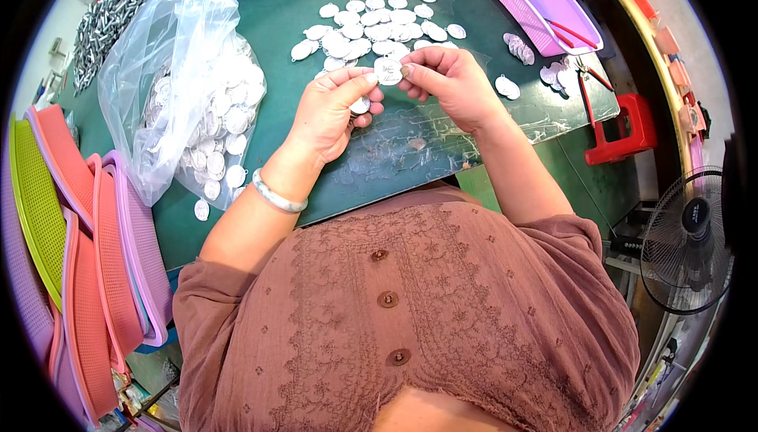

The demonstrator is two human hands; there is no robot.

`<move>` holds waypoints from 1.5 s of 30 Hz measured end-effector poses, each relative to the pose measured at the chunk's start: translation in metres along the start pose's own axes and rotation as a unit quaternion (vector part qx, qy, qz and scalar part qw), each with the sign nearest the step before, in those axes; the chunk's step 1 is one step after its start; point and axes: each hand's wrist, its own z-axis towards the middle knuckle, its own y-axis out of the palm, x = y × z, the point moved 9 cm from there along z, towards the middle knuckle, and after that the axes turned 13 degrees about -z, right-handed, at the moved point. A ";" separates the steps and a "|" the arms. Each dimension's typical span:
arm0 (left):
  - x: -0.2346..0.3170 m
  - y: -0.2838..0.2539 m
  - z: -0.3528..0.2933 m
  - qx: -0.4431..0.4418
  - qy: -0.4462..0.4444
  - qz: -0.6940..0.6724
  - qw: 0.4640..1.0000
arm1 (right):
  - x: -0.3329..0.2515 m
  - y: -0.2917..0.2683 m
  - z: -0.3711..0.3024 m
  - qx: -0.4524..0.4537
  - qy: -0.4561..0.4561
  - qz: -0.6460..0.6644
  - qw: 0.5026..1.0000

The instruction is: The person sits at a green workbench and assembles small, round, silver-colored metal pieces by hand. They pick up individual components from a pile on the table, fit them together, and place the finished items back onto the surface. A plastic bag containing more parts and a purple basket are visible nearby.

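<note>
Over the table's near part, my left hand [325,116] and my right hand [458,88] pinch a round silvery medallion [388,71] between them by its opposite edges. A second medallion [360,106] lies under the left fingers, partly hidden by them. Just beyond my hands spreads a loose heap of similar medallions [379,31], many with a small loop at the rim. Left of my left forearm, a clear plastic bag [170,29] lies open with many more medallions [225,108] in it.
The green table [347,183] has a scratched near edge. A purple basket [537,1], small medallion stacks [519,49] and red-handled pliers [586,92] sit right. Metal pieces [114,17] are piled far left. Coloured baskets [103,250], a red stool [624,132] and a fan [687,234] flank me.
</note>
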 end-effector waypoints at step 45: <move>-0.005 0.009 0.000 -0.039 -0.052 -0.113 0.992 | -0.054 0.016 -0.021 0.070 -0.308 -0.249 0.915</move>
